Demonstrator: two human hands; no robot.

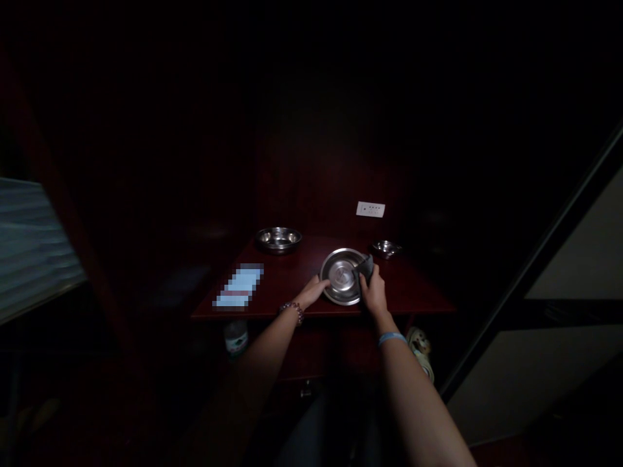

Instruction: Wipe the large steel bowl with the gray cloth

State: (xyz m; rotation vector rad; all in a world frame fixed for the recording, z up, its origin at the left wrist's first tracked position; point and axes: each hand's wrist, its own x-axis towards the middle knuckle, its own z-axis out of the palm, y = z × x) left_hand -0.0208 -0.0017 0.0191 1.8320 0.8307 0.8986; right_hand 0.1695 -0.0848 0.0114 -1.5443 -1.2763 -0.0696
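A shiny steel plate (342,275) lies tilted near the front edge of a dark red table (292,279). My left hand (314,290) grips the plate's left rim with its fingers curled. On the plate's right rim, my right hand (372,290) is closed on a dark cloth (366,268). A beaded bracelet is on my left wrist and a light blue band on my right.
A steel bowl (278,238) stands at the back left of the table and a smaller one (386,248) at the back right. A blurred pale card (239,288) lies at front left. A white switch panel (370,209) is on the wall. A bottle (236,337) stands below.
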